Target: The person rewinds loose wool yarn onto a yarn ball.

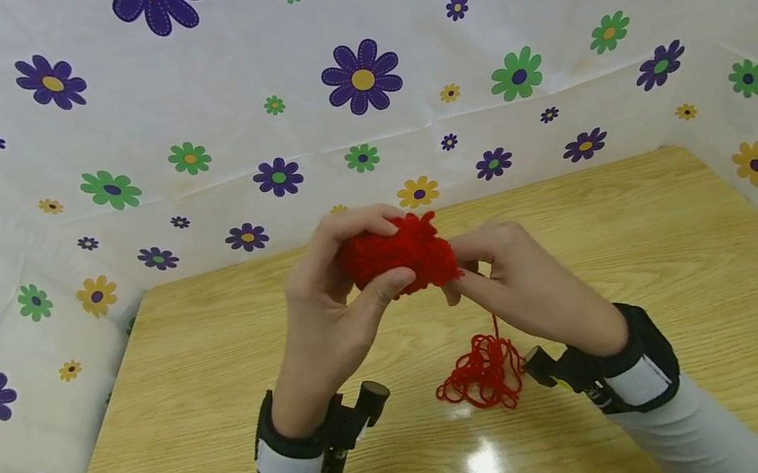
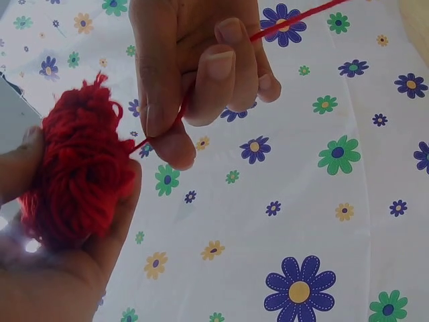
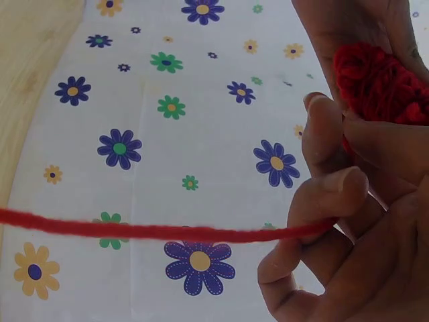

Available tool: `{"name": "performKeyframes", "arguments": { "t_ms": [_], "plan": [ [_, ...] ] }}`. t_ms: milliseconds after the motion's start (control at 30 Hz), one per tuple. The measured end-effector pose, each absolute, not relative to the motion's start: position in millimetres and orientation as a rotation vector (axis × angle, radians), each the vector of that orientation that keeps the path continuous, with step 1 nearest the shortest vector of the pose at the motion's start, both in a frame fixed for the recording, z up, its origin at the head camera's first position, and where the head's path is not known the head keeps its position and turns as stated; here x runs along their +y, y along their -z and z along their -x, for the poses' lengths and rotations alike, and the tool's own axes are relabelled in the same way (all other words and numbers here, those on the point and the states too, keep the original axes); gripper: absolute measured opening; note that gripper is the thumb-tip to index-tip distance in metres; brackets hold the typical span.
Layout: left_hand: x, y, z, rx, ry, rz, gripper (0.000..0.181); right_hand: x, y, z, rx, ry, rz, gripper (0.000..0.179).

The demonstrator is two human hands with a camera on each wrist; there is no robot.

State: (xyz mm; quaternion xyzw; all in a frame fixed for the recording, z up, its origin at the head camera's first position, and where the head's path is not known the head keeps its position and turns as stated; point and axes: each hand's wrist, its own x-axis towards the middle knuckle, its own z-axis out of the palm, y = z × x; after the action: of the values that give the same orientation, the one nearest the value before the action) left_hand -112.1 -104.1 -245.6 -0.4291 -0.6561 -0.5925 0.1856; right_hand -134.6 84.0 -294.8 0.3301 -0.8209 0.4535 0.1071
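Observation:
A bundle of red yarn (image 1: 401,256) is gripped by my left hand (image 1: 330,304), thumb in front and fingers behind, above the table. Close at its right side, my right hand (image 1: 511,276) pinches the yarn strand (image 3: 167,232) between thumb and forefinger. In the left wrist view the strand runs from the yarn bundle (image 2: 80,168) through the curled fingers of the right hand (image 2: 201,67) and out beyond them. Below the hands, a loose tangle of red yarn (image 1: 483,374) lies on the table, with a strand rising from it toward the right hand.
The wooden table (image 1: 222,382) fills the lower part of the head view. A white cloth with printed flowers (image 1: 227,111) hangs behind it and at both sides. Each wrist wears a black strap with a small camera (image 1: 370,399). Light glares off the table's front.

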Motion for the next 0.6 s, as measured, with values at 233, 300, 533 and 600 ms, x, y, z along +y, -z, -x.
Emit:
{"name": "performKeyframes", "arguments": {
  "t_ms": [233, 300, 533, 600],
  "plan": [
    [-103.4, 247.0, 114.7, -1.804, 1.613, 1.081, 0.036, 74.5, 296.5, 130.4, -2.447, -1.310, -1.153, 0.011],
    [-102.5, 246.9, 116.2, -1.799, 1.563, 1.070, 0.037, 72.9, 296.3, 128.7, -2.459, -1.304, -1.196, 0.013],
    [-98.5, 248.3, 122.8, -1.812, 1.282, 1.058, 0.036, 73.8, 290.4, 119.8, -2.494, -1.307, -1.225, 0.011],
    [-98.0, 248.8, 123.7, -1.825, 1.199, 1.046, 0.035, 75.3, 288.0, 118.1, -2.465, -1.314, -1.239, 0.011]
  ]
}}
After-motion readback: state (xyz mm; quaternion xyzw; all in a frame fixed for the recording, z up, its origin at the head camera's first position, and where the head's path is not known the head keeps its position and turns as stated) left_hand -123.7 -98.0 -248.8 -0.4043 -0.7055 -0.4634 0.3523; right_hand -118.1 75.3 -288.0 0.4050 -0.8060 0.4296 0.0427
